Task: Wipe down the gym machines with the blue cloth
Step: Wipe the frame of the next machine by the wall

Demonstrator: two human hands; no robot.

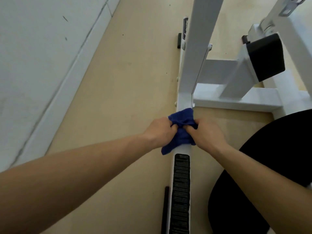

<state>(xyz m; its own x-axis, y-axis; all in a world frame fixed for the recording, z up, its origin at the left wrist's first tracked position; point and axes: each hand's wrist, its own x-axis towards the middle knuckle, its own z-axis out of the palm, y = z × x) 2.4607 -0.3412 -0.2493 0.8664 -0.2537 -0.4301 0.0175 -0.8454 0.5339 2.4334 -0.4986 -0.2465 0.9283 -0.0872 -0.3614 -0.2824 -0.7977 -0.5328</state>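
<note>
The blue cloth (181,120) is found draped across the white base rail (183,150) of a gym machine, at the middle of the view, just near of the point where the upright post (197,48) rises from that rail. It is gripped from both sides: the left hand (157,130) is curled round its left part, and the right hand (208,132) pinches its right part, with the fingers of both bent into the fabric. A loose corner of the cloth hangs off the left of the rail towards the floor (126,90).

The step in hand is judged to be the wiping of this rail, with the cloth wrapped over its top and sides. The ribbed black tread strip (181,191) on the near stretch of the rail is not covered by the cloth. Whether any part has been cleaned cannot be told.

For the next move, the cloth would need to be drawn along the rail under steady pressure from both hands. At the far end, care is called for round the joint with the post and the cross member (236,100) on the right, where the cloth could be snagged on the small bolts.
</note>
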